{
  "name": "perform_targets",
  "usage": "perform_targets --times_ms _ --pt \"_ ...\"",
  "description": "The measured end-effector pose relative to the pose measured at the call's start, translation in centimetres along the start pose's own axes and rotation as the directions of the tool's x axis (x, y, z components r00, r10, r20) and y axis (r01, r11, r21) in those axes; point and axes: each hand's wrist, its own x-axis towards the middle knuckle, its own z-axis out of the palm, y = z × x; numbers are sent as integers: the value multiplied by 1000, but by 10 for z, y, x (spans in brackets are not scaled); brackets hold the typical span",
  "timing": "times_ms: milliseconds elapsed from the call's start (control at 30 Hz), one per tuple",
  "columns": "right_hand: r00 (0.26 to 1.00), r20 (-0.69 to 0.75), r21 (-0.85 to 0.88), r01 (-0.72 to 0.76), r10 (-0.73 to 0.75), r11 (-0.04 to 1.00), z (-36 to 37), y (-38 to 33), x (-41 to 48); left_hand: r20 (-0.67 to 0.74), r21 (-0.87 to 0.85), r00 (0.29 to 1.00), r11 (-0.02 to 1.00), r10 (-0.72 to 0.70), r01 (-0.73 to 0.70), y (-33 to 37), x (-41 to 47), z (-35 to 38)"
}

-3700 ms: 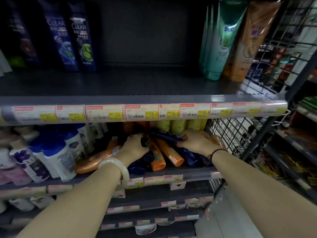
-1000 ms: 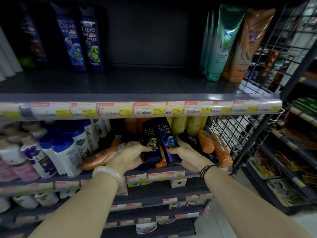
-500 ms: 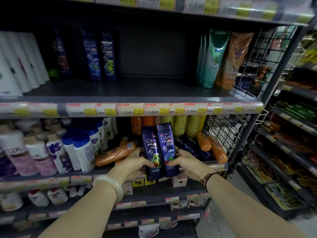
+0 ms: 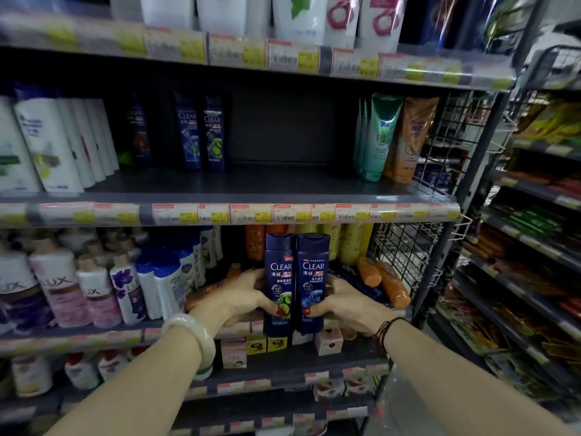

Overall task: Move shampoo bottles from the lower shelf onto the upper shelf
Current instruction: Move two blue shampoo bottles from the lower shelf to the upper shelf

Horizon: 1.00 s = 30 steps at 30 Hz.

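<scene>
We read this as the carry step, near its start. Two dark blue shampoo bottles are in hand, upright and pressed side by side at the near edge of the lower shelf (image 4: 103,336), below the price rail (image 4: 283,214) of the upper shelf (image 4: 283,184). The left hand (image 4: 248,297) wraps its fingers round the left bottle (image 4: 278,278), thumb across the label. The right hand (image 4: 342,302) does the same on the right bottle (image 4: 312,275). Both sets of fingers are clamped on plastic, none spread free.

The upper shelf shows a broad bare stretch in the middle, between two matching blue bottles (image 4: 201,133) standing far back at the left and a group of green and orange tubes (image 4: 380,136) at the right. We judge that gap the natural landing place.

The next move calls for a lift — up past the price rail, then away from us over the board — with the pair kept upright and together so neither bottle slips from its one-handed hold. The bases must clear the rail's lip before going in. Setting them down beside the matching blue bottles would keep the brand in one row.
</scene>
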Motion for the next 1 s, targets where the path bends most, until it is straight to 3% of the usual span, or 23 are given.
perform_targets --times_ms 300,500,1000 --pt "989 26 -33 143 -143 989 0 -64 -4 -42 87 982 980 184 -180 66 -26 -31" --pt "967 31 -52 253 -251 966 3 -121 2 -69 56 961 963 268 -264 115 -38 -59" --pt "926 -17 -102 374 -378 922 25 -215 52 -200 62 915 936 350 -345 183 -18 -123"
